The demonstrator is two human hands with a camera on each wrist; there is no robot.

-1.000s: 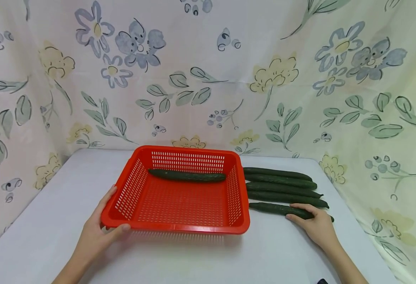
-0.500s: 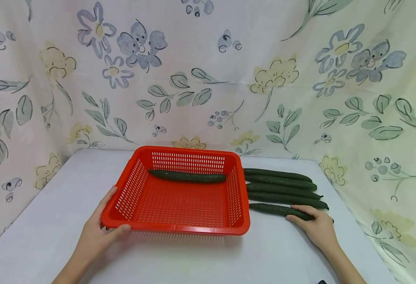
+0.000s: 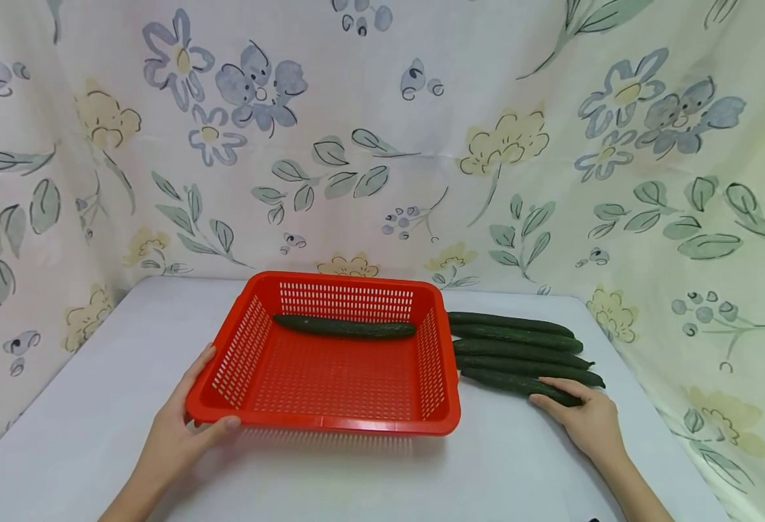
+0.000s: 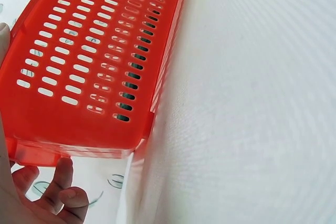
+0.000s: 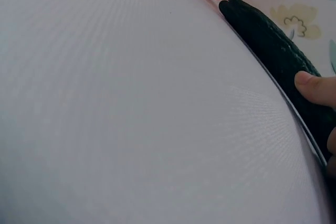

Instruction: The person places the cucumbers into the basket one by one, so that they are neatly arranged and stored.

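At the near left corner of a red perforated plastic basket [image 3: 330, 422], my left hand [image 3: 172, 441] grips the rim, thumb on the front edge. Curled fingertips [image 4: 64, 171] show by the rim in the left wrist view. One dark green cucumber [image 3: 343, 328] lies along the far side inside the basket. To the right, my right hand [image 3: 589, 422] pinches the nearest cucumber [image 3: 502, 380] of the row between thumb and fingers, near its right end. In the right wrist view the thumb [image 5: 316, 87] presses on that cucumber's side; most other fingers are out of frame.
Several more cucumbers [image 3: 519, 351] lie side by side behind the held one, close to the basket's right wall. A white table [image 3: 356, 486] carries everything. A floral curtain [image 3: 369, 145] hangs behind and along both sides. A small dark thing [image 3: 594, 520] barely shows at the bottom edge.
The cucumber in my right hand has shifted slightly, its left end closer to the row and its right end now hidden by the hand. My left hand and the basket stay put.
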